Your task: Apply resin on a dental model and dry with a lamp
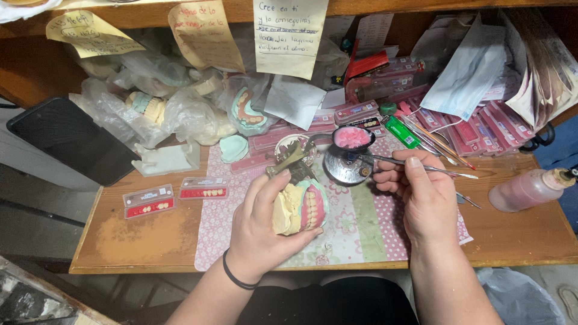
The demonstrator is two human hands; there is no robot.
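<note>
Hands over the worktop [150, 235]: left hand [262, 232] grips a denture model [300, 206], right hand [421, 195] pinches a metal spatula [415, 164] at the wax dish [353, 138].

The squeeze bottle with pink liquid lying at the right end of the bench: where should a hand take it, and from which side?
Probably around the wide middle of the bottle, coming from above. It lies on its side on the bench with the narrow nozzle pointing right, and the body is the broadest bare part. Nothing covers it. The right hand, which holds a thin metal tool, is the nearer one.
</note>
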